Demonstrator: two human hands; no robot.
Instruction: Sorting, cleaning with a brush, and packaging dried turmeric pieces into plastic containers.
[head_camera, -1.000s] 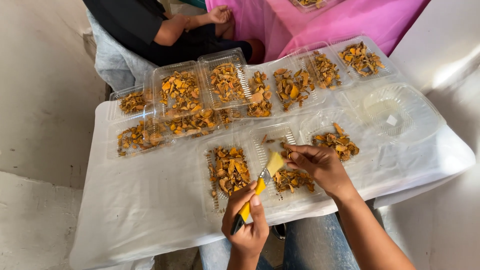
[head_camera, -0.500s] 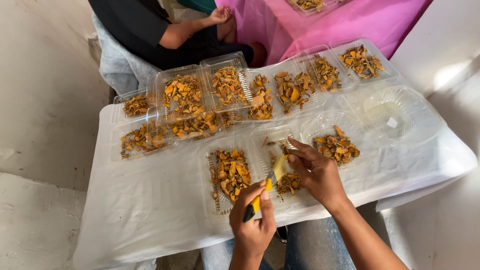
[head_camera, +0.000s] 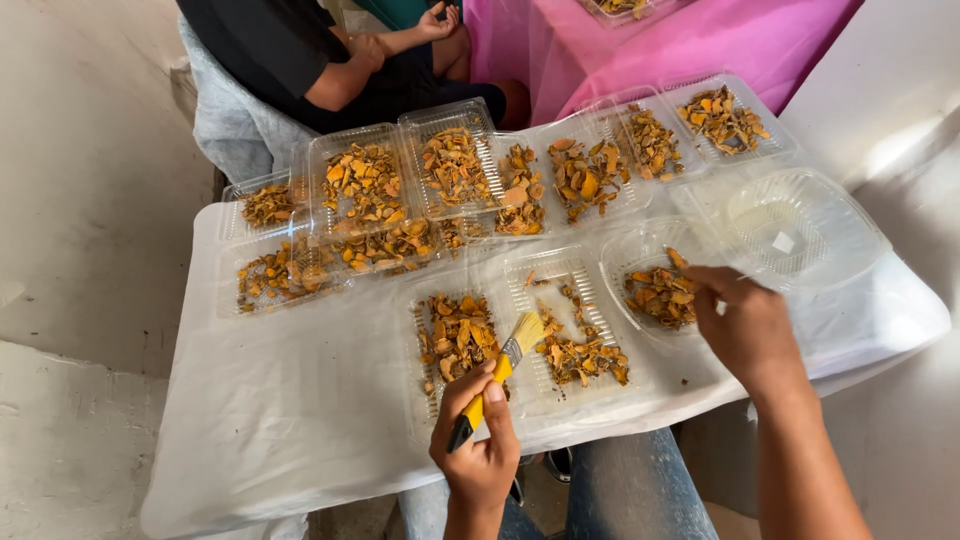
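Table (head_camera: 300, 420) w/ white cover, crowded w/ clear plastic clamshell trays. Back row, 10 to 1 o'clock: trays (head_camera: 455, 170) filled w/ orange-yellow dried slices, some stacked or overlapping. One empty clear tray (head_camera: 800, 225) at 2 o'clock, its bare base showing.

Near row: open tray, left half (head_camera: 455, 340) holds a dense heap of slices; right half (head_camera: 575, 335) holds a thinner scatter, mostly at its near end, ribbed base visible at the far end. Round-cornered tray (head_camera: 655, 290) at 3 o'clock of that, small heap of slices inside.

Left hand (head_camera: 480, 440) closed round a paintbrush (head_camera: 495, 375), yellow and black handle, pale bristles. Brush long axis runs diagonal: handle butt toward 7 o'clock, bristles toward 1 o'clock. Bristle tip sits over the seam between the two halves of the open tray, just beside the scatter; contact w/ slices not clear.

Right hand (head_camera: 745, 325) at the near edge of the round-cornered tray, fingers curled in narrow; seen from the back, so cannot tell if it pinches anything.

Another person in a dark top (head_camera: 290, 50) sits at 11 o'clock, beyond the table. Pink cloth (head_camera: 650, 50) at 12 o'clock.
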